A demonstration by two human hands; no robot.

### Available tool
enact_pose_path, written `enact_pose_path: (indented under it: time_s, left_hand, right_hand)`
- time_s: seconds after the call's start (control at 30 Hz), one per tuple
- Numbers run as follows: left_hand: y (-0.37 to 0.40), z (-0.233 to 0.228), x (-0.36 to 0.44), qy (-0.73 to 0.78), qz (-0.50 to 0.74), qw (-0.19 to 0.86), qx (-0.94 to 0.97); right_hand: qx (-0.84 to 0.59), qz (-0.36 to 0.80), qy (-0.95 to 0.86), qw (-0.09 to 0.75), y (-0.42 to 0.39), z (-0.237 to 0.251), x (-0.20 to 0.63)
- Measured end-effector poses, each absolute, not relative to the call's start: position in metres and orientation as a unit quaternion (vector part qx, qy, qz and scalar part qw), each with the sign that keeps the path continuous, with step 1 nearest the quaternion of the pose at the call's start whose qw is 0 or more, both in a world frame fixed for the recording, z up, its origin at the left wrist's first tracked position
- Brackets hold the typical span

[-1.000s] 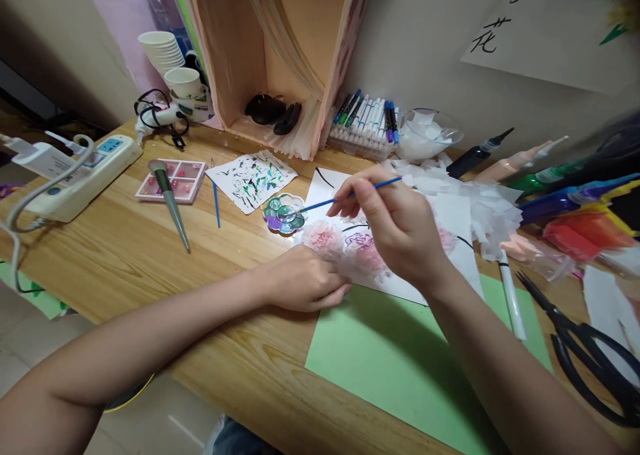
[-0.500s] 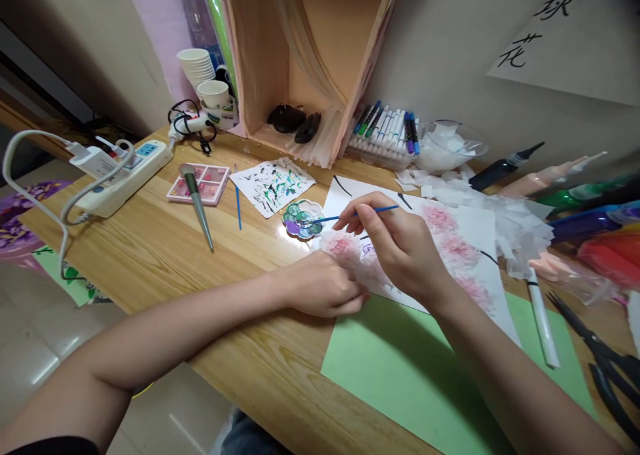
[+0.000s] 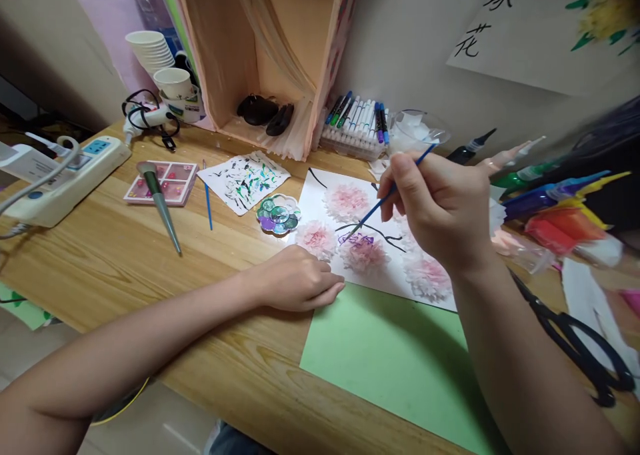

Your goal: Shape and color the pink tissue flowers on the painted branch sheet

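Note:
My right hand (image 3: 435, 208) pinches a thin paintbrush (image 3: 376, 205) with a blue handle. Its tip meets the purple-marked petals of a pink paper flower (image 3: 367, 249). That flower is on a white sheet (image 3: 317, 187) with other fluffy pink flowers and black branch lines. Curled into a loose fist, my left hand (image 3: 295, 278) rests beside the sheet's lower left edge; the palm side is hidden. Left of the sheet is a flower-shaped palette (image 3: 279, 215) with purple and green paint. A green sheet (image 3: 380, 355) lies partly under the white one.
A paint-marked paper (image 3: 245, 181), second blue brush (image 3: 208, 205), makeup brush (image 3: 160, 205) and pink-lidded case (image 3: 185, 183) lie to the left. Black scissors (image 3: 565, 328) and paint bottles (image 3: 545, 188) are at the right. Markers (image 3: 357, 125) stand behind, near a curtained box (image 3: 210, 75).
My right hand has moved the paintbrush from the palette, rightward, to the purple-marked flower. My left hand stays in much the same place while the view has shifted right.

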State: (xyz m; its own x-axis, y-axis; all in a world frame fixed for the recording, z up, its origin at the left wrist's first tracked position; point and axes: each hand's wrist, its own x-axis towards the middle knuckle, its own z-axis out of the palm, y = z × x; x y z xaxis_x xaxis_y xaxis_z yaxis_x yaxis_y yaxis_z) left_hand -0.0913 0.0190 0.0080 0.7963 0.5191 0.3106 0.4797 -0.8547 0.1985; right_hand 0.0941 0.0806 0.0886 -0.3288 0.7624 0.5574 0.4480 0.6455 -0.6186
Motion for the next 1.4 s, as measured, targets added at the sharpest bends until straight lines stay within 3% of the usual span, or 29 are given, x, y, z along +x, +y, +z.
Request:
enact_pose_path:
  time_s: [1.4]
  left_hand:
    - [0.0201,0.0103,-0.0904,0.267,0.164,0.069,0.947]
  right_hand:
    - [-0.376,0.196,-0.823,0.379,0.0823,0.0844,0.0883]
